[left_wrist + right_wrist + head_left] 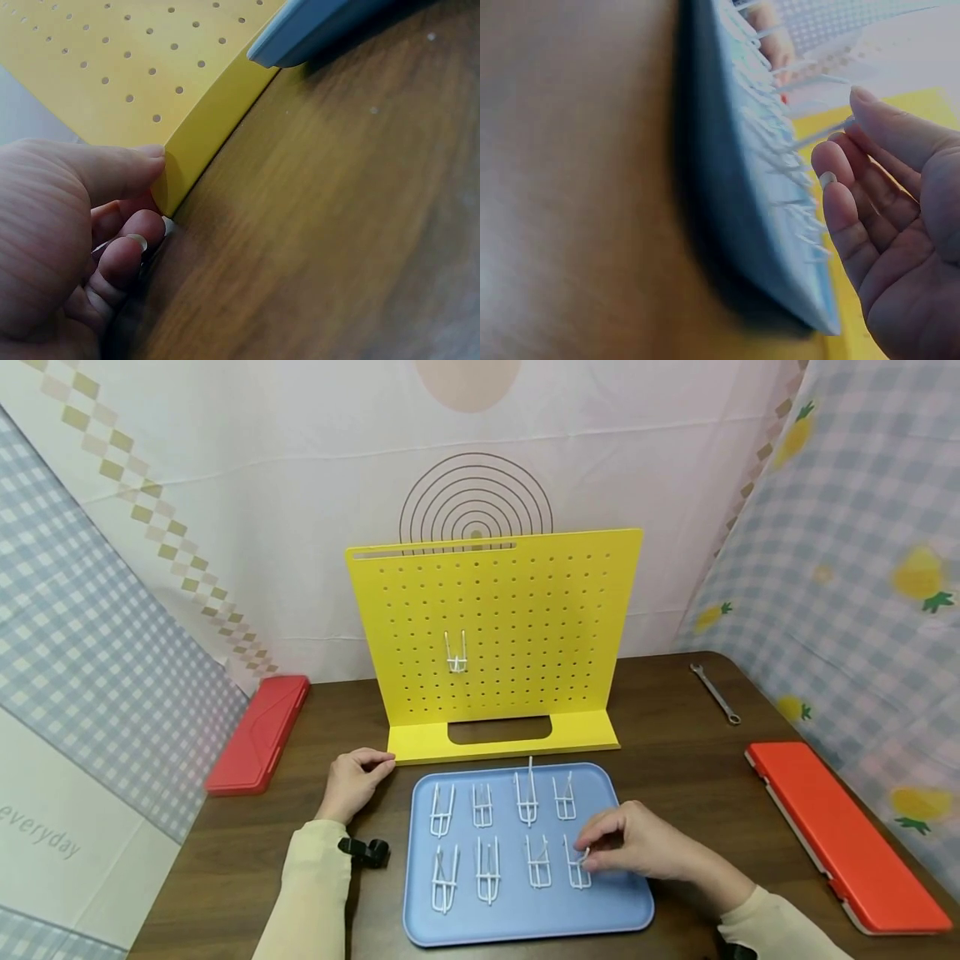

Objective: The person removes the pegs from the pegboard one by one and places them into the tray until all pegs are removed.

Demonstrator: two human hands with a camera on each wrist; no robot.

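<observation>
A yellow pegboard [517, 635] stands upright on its base, with one white wire hook [457, 664] hanging on it left of centre. My left hand [354, 783] pinches the front left corner of that base, thumb on top in the left wrist view. In front of the board lies a blue tray [525, 920] carrying two rows of white wire hooks [487, 872]. Over the tray's right side, my right hand [637, 843] has thumb and fingertips at the prong of the near-row right-end hook [577, 878]. The right wrist view shows the prong's tip [829, 130] between them.
A red case [258, 735] lies at the back left of the brown table, and an orange-red case [847, 835] at the right. A wrench [715, 693] rests behind the latter. Patterned cloths [300, 485] hang around the table's back and sides.
</observation>
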